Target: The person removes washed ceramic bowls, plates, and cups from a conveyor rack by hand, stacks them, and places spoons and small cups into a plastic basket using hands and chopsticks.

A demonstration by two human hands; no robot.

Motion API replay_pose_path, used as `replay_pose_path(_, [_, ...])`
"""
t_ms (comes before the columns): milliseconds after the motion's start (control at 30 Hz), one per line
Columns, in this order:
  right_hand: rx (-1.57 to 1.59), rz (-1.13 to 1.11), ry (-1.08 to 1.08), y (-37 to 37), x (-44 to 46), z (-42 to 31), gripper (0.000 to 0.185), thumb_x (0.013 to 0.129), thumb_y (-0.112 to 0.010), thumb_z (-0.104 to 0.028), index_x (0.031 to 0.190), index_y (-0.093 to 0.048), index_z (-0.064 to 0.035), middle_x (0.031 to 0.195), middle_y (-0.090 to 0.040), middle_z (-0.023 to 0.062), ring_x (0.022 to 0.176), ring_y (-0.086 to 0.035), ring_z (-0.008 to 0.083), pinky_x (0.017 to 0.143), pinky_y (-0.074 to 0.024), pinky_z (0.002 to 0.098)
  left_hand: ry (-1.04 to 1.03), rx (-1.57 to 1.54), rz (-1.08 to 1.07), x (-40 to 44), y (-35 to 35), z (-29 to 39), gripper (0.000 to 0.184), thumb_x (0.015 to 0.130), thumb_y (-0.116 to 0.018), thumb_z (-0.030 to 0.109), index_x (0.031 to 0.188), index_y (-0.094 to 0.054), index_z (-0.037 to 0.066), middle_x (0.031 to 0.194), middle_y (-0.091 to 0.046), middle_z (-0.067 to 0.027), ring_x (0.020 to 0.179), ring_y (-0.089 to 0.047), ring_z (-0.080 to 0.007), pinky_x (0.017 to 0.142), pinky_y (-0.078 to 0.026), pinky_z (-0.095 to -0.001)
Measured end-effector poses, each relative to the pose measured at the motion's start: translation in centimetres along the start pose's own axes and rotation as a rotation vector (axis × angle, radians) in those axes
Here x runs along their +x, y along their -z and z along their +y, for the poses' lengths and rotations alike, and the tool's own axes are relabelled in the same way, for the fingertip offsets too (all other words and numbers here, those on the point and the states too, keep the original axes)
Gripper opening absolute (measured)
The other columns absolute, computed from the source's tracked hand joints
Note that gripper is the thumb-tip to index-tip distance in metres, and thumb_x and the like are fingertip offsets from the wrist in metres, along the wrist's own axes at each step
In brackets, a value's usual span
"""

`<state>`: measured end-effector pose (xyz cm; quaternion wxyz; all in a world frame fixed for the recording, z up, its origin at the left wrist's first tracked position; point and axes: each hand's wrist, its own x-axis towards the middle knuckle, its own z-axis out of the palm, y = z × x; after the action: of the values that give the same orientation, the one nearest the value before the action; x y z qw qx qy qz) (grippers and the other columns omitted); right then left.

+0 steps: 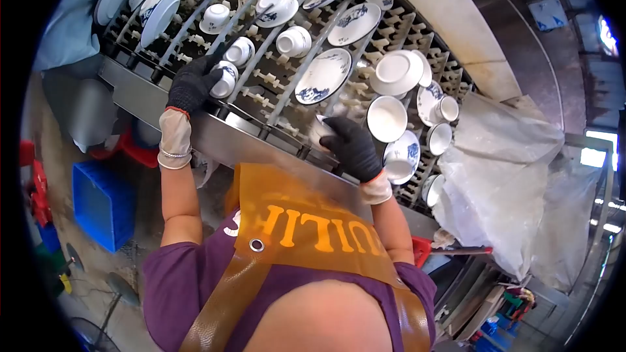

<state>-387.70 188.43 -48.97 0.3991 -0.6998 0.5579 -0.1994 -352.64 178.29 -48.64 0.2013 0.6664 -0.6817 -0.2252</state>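
Observation:
My left hand [192, 83], in a black glove, is closed on a small white bowl with blue decoration [223, 79] at the rack's front edge. A second small bowl [239, 52] lies just behind it. Farther right, my right hand [352, 148], also in a black glove, grips a white bowl [319, 132] that is partly blurred and covered by the fingers. Behind that hand an oval blue-patterned plate [324, 76] leans on the rack, and a round white bowl [387, 118] is to its right.
The pegged rack [261, 101] carries several more bowls and plates. A metal ledge [261, 150] runs along its front. A blue crate [103, 205] stands on the floor at the left. Plastic sheeting [502, 169] hangs at the right.

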Motion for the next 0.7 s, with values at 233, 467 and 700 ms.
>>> replay_pose_path(233, [-0.238, 0.607, 0.091, 0.2, 0.4, 2.3, 0.04, 0.069, -0.069, -0.015, 0.107, -0.058, -0.0085, 0.087, -0.06, 0.012, 0.079, -0.057, 0.0307, 0.07, -0.0442, 0.0412, 0.017, -0.026, -0.167, -0.2, 0.7, 2.4, 0.072, 0.06, -0.077, 0.021, 0.123, -0.048, 0.002, 0.107, -0.061, -0.0164, 0.096, -0.06, -0.0257, 0.085, -0.046, -0.0341])
replay_pose_path(467, [-0.572, 0.414, -0.13, 1.6, -1.9, 7.9, 0.046, 0.068, -0.069, -0.016, 0.112, -0.057, -0.008, 0.081, -0.061, 0.017, 0.076, -0.06, 0.0305, 0.067, -0.0467, 0.0402, -0.021, -0.289, -0.21, -3.9, 1.4, 9.6, 0.067, 0.062, -0.078, 0.011, 0.12, -0.047, 0.0, 0.098, -0.062, -0.012, 0.089, -0.06, -0.0169, 0.077, -0.05, -0.0315])
replay_pose_path(700, [0.328, 0.532, -0.164, 4.4, -1.9, 6.1, 0.044, 0.073, -0.067, -0.017, 0.113, -0.054, -0.0035, 0.095, -0.061, 0.0162, 0.089, -0.059, 0.0302, 0.08, -0.046, 0.0373, -0.049, -0.266, -0.366, -2.9, 0.9, 12.1, 0.063, 0.063, -0.077, 0.017, 0.116, -0.051, -0.001, 0.095, -0.063, -0.0101, 0.084, -0.059, -0.0156, 0.076, -0.049, -0.029])
